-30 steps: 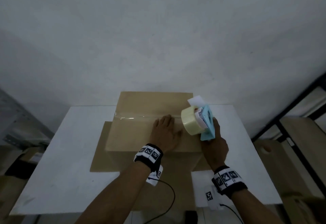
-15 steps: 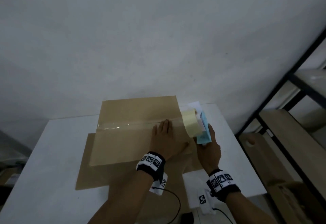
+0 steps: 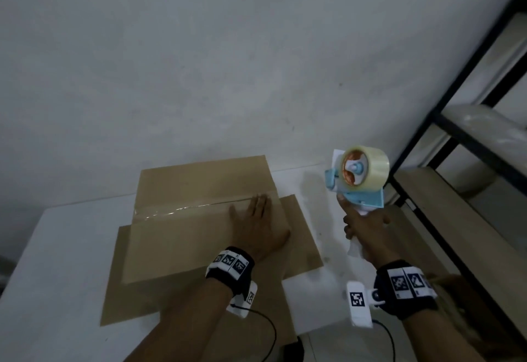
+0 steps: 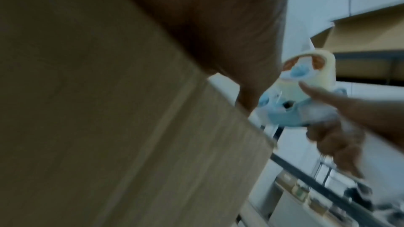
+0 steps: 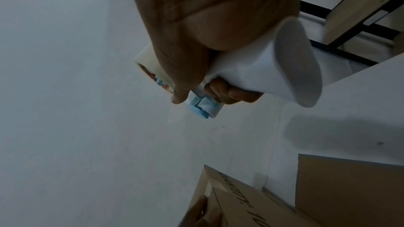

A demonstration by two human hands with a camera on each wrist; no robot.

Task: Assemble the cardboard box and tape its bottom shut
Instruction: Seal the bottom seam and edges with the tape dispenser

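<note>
Moved since earlier: tape dispenser (image 3: 356,179), formerly at the box's right end, was lifted clear, up and right, over the table (image 3: 57,247). Box (image 3: 199,219): on table, bottom up, tape strip (image 3: 182,207) along seam. Left hand (image 3: 256,227): flat, fingers straight, pressing seam end. Right hand (image 3: 366,230): fingers curled round dispenser handle. Advice: rub strip down firmly, check its right end.

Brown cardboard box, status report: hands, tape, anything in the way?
Left hand flat on brown cardboard box. Right hand grips blue tape dispenser, lifted clear. Clear tape strip along seam. Nothing in the way.
</note>
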